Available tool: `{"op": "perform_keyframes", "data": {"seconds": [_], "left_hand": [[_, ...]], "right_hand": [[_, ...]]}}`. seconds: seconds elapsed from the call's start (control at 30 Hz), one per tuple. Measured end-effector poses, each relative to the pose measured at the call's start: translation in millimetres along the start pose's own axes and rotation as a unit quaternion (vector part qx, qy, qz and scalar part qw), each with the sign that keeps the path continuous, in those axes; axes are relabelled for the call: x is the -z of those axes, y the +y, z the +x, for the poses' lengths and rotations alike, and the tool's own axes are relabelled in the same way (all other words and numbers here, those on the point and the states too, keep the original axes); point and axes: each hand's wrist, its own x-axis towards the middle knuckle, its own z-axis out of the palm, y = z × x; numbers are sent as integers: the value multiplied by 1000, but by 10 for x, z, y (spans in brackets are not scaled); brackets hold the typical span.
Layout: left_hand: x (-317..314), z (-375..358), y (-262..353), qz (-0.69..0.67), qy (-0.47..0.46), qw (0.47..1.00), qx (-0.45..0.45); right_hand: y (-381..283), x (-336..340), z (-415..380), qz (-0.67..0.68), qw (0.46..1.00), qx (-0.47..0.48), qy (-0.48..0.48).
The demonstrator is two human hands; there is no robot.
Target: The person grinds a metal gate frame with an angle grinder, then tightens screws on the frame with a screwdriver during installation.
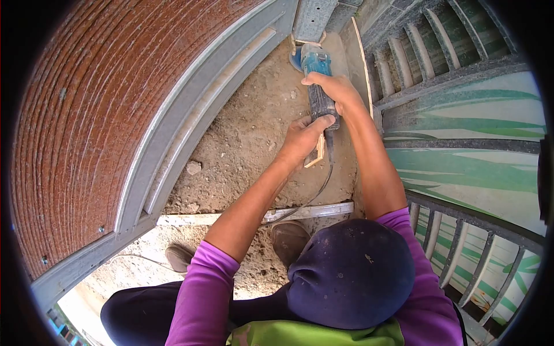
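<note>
An angle grinder (pixel 321 105), with a blue head and a dark body, lies across the dusty ground at the upper middle. My right hand (pixel 333 90) wraps over its body just behind the blue head. Gripping the rear end is my left hand (pixel 303 138), its thumb along the casing. The blue disc (pixel 295 60) shows on the left of the head, close to the base of a grey metal post (pixel 313 22). A power cord (pixel 331 167) runs from the tail back toward my feet. Beside my left hand is a thin, splintered wooden strip (pixel 314 160).
A red-brown ridged panel (pixel 98 109) in a grey metal frame (pixel 164 135) stands on the left. Metal railings (pixel 438 89) and a green-and-white panel (pixel 467 167) line the right. A metal strip (pixel 323 211) crosses the ground before my shoes (pixel 288 241). A small stone (pixel 194 168) lies nearby.
</note>
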Motion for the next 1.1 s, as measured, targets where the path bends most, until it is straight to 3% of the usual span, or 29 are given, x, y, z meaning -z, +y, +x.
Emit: {"op": "perform_keyframes", "data": {"seconds": [1.1], "left_hand": [[57,57,-35,-1,1,1000,-16]], "right_hand": [[-25,-35,-13,-10,1000,17,-16]]}}
